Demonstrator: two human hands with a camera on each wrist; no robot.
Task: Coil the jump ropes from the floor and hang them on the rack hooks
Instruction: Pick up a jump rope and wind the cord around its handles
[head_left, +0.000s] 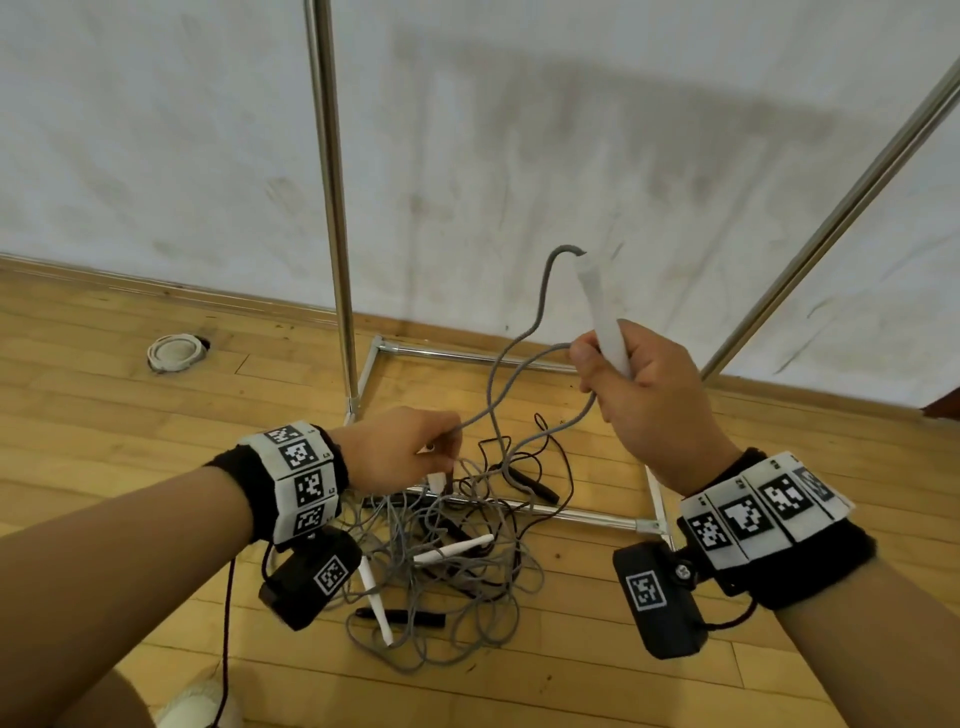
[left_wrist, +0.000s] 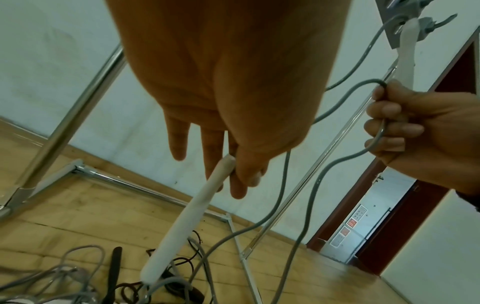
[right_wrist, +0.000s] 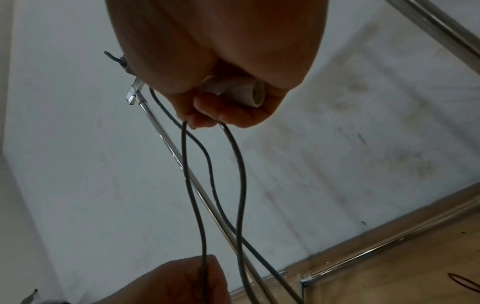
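My right hand (head_left: 608, 374) grips a white handle (head_left: 605, 317) upright, with a loop of the grey jump rope (head_left: 519, 338) caught in its fingers (left_wrist: 384, 125). The rope runs down to my left hand (head_left: 441, 452), which pinches it just above the floor pile. In the left wrist view the left fingertips (left_wrist: 236, 181) also pinch the top of a second white handle (left_wrist: 182, 222) that hangs down. The tangled pile of grey and dark ropes (head_left: 447, 566) lies on the wooden floor under both hands. In the right wrist view several grey strands (right_wrist: 239, 185) hang from the right hand.
The rack's upright pole (head_left: 332, 208) and slanted pole (head_left: 831, 218) rise against the white wall; its base frame (head_left: 571, 512) crosses the pile. Black handles (head_left: 400, 618) and white handles (head_left: 457, 548) lie in the tangle. A white ring (head_left: 174, 353) sits left.
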